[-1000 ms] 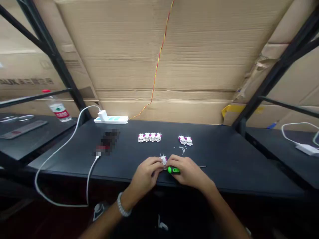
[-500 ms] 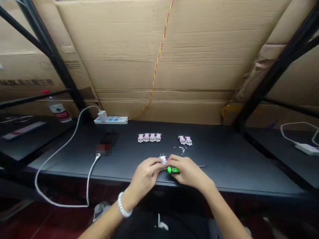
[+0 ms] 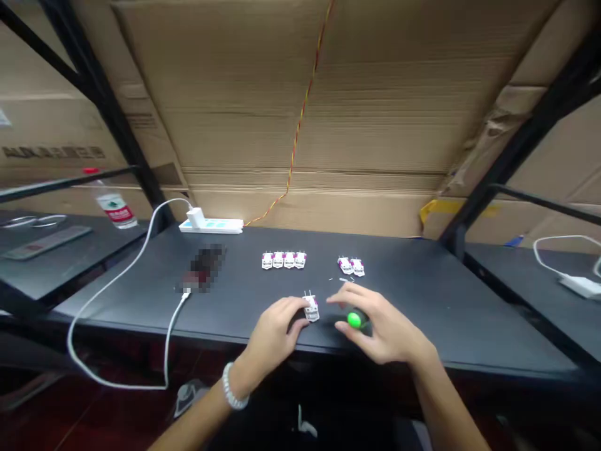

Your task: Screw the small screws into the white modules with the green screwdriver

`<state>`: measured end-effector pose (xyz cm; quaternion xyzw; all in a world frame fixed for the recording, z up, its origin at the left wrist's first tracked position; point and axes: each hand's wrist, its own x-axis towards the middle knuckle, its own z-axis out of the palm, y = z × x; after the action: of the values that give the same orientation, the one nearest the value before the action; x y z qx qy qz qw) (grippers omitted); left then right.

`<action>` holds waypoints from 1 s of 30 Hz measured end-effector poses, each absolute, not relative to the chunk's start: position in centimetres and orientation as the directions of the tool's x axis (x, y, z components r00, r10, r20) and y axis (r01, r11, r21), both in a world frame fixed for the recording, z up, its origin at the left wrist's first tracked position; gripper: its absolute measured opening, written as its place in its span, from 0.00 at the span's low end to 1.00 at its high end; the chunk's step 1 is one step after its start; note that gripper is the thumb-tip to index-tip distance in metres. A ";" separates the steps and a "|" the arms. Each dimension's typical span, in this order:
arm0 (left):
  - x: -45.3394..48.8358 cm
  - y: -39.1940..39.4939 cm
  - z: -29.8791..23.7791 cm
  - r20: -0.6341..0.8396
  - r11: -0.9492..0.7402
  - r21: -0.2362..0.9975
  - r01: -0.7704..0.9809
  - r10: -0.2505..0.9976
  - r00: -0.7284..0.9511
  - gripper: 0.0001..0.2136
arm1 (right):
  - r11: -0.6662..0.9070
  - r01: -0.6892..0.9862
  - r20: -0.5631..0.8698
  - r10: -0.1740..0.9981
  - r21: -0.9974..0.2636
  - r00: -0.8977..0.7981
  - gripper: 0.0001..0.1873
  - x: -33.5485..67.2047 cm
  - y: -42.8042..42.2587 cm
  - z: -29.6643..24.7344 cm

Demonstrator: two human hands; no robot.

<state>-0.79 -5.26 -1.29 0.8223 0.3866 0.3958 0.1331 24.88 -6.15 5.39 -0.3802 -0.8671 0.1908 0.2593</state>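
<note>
My left hand (image 3: 275, 329) pinches a small white and magenta connector part (image 3: 310, 308) with metal pins, held on the black table (image 3: 451, 313) near its front edge. My right hand (image 3: 382, 326) has drawn a little to the right of the part and grips a green-handled tool (image 3: 354, 320), its green end facing me, forefinger stretched toward tiny loose metal pins (image 3: 345, 280). Behind them lie a row of several like parts (image 3: 283, 260) and a pair of like parts (image 3: 352, 266).
A white power strip with a plugged charger (image 3: 210, 223) sits at the table's back, its white cable (image 3: 117, 282) looping off the front left to a blurred object (image 3: 201, 269). A bottle (image 3: 113, 205) stands far left. Cardboard sheets form the back wall; black frame bars slant on both sides.
My right hand has pulled away from the part to the right and turned the green tool end-on toward me. My left hand stays on the part.
</note>
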 end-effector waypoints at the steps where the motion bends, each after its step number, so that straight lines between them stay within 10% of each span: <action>1: -0.8 -5.3 -1.3 0.544 -0.660 0.531 0.532 0.746 0.384 0.10 | 0.641 0.534 0.359 0.760 -0.552 -0.542 0.19 25.6 -6.5 5.9; 6: -0.7 -5.2 -1.6 0.517 -0.641 0.550 0.536 0.765 0.384 0.11 | 0.705 -0.049 0.706 0.705 -0.708 -0.069 0.11 25.9 -5.6 7.4; 11: -0.6 -5.5 -1.6 0.504 -0.625 0.558 0.545 0.778 0.376 0.10 | 0.569 -0.420 0.584 0.805 -0.707 0.107 0.17 22.0 -1.6 7.7; 30: -0.3 -5.5 -1.8 0.508 -0.621 0.541 0.566 0.778 0.368 0.11 | 0.464 -0.412 0.533 0.843 -0.784 -0.065 0.21 17.4 0.5 5.8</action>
<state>-0.34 -5.49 -1.79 0.8154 0.4123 0.3818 0.1388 17.38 0.51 5.77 -0.1960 -0.5505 0.4791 0.6549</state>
